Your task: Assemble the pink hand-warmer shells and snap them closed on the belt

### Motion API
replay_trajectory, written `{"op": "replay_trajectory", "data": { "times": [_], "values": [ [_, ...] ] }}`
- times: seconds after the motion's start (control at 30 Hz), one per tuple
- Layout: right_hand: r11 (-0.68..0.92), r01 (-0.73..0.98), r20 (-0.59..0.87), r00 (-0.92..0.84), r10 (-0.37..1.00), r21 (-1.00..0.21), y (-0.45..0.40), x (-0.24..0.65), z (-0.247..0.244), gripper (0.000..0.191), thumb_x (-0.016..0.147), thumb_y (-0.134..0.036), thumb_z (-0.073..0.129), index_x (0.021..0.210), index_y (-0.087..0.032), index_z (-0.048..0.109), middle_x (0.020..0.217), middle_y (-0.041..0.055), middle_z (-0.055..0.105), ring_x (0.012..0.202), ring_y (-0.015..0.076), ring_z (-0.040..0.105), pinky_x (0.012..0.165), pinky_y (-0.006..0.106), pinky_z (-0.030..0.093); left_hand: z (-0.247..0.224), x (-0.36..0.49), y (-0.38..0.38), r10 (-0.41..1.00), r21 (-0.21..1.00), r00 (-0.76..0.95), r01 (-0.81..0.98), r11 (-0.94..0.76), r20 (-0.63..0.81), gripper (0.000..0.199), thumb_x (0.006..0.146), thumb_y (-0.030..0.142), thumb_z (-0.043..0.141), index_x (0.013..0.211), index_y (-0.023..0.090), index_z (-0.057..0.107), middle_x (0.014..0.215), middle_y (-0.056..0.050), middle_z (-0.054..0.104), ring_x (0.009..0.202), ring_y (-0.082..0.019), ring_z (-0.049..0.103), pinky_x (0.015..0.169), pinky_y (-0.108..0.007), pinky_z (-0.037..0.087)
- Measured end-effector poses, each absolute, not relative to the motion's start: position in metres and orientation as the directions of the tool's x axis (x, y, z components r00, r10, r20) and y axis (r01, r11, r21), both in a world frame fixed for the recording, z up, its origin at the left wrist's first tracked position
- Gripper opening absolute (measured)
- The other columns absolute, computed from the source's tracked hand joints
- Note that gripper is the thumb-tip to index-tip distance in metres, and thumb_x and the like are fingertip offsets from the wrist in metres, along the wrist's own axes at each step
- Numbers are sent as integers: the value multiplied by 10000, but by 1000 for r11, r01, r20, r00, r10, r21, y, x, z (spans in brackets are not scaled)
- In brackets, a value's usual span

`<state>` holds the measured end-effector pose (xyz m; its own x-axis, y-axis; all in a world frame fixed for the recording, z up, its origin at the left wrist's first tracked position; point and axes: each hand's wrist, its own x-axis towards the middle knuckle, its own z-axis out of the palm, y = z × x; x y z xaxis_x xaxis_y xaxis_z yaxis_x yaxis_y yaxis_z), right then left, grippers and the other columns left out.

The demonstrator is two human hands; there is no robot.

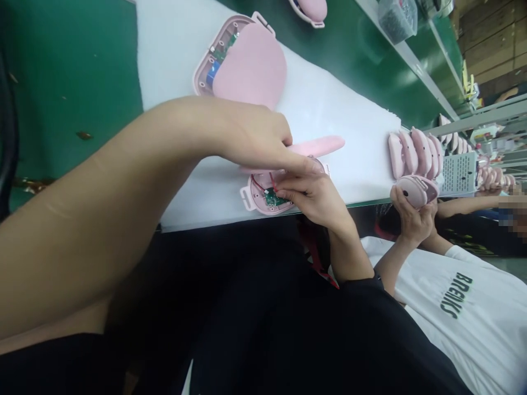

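Bare hands at work inside a pink housing

The open pink housing (259,201) lies at the near edge of the white mat (349,159), a green circuit board (272,197) and red wire (272,181) inside. The right hand (323,198) pinches the wire between thumb and fingertip. The left hand (261,137) bends over the housing, index finger extended; whether it grips anything cannot be told. A pink panel (323,145) sticks out beyond it. Farther back sits a larger pink shell (251,63). To the right, a co-worker's hands (414,222) hold another pink piece (413,191); the white shirt (473,318) appears to read "BRENKS". The printed sheet (459,173) is too small to read.
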<state>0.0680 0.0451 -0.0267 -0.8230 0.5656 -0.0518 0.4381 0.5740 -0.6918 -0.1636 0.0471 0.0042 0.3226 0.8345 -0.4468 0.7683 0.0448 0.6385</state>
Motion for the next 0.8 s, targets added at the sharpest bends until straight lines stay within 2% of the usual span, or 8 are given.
{"op": "replay_trajectory", "data": {
  "times": [0.17, 0.33, 0.53, 0.6, 0.7, 0.8],
  "values": [
    [592, 487, -7, -776, 631, -642, 41, 72, -33, 174, 997, -163, 733, 992, -254, 882, 1041, -5, 866, 1046, 183, 810, 1003, 333, 642, 4, -161, 47, 827, 613, 288, 786, 84, -483, 837, 799, 968, 588, 938, 165, 782, 790, -110, 693, 869, -316, 667, 786, -380, 419],
    [664, 484, 67, -778, 625, -570, 39, 77, -40, 179, 1018, -196, 713, 1048, -262, 877, 1102, 4, 864, 1057, 189, 816, 999, 339, 667, 6, -160, 44, 827, 602, 288, 795, 73, -482, 870, 784, 1005, 544, 966, 192, 797, 830, -120, 718, 919, -358, 691, 854, -401, 459],
    [786, 475, 154, -810, 566, -395, 30, 77, -37, 184, 1053, -219, 668, 1058, -213, 852, 1121, 52, 846, 1077, 216, 790, 1010, 376, 665, 4, -160, 42, 838, 582, 285, 812, 46, -465, 994, 710, 1123, 422, 900, 213, 776, 865, -117, 758, 743, -322, 693, 794, -447, 486],
    [827, 496, 107, -837, 536, -265, 26, 70, -27, 223, 1074, -207, 621, 1046, -196, 842, 1100, 71, 837, 1076, 234, 772, 959, 382, 662, 1, -160, 44, 836, 570, 284, 821, 41, -469, 1011, 691, 1139, 402, 879, 217, 774, 853, -109, 762, 700, -303, 688, 777, -447, 491],
    [869, 491, -70, -871, 487, -65, 24, 54, -4, 301, 1064, -98, 530, 1029, -172, 820, 1085, 86, 808, 1010, 236, 748, 838, 356, 624, -4, -161, 48, 822, 549, 300, 836, 18, -484, 1022, 702, 1137, 361, 857, 218, 780, 824, -106, 758, 688, -295, 688, 796, -468, 502],
    [905, 425, -263, -870, 416, 23, 29, 40, 12, 354, 999, 6, 471, 979, -152, 787, 996, 76, 778, 878, 216, 718, 741, 344, 558, -3, -163, 52, 836, 486, 237, 873, 41, -495, 1030, 752, 1105, 277, 834, 216, 791, 809, -101, 748, 707, -299, 686, 833, -510, 515]
  ]
}}
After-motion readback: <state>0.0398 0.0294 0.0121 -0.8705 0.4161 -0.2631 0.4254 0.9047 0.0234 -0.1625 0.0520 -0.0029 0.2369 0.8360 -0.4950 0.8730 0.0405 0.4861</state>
